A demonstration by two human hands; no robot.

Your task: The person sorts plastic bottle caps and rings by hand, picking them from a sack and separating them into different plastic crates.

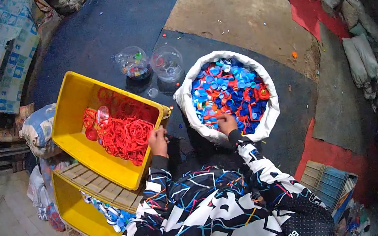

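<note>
My left hand [158,142] is by the right edge of a yellow plastic crate [73,147]. Its fingers are curled, and anything in them is too small to make out. In that crate lies a tangled heap of red plastic rings [128,134]. My right hand [227,124] reaches over the near rim of a white sack [274,107], its fingers bent together at the caps; what they hold is hidden. Blue, red and orange bottle caps [228,85] fill the sack.
Two clear plastic containers [167,62] with small pieces stand beyond the crate. Below it, a second yellow crate [73,208] holds blue and white caps. A slatted crate [325,180] is at right, and filled sacks [361,58] line the right side.
</note>
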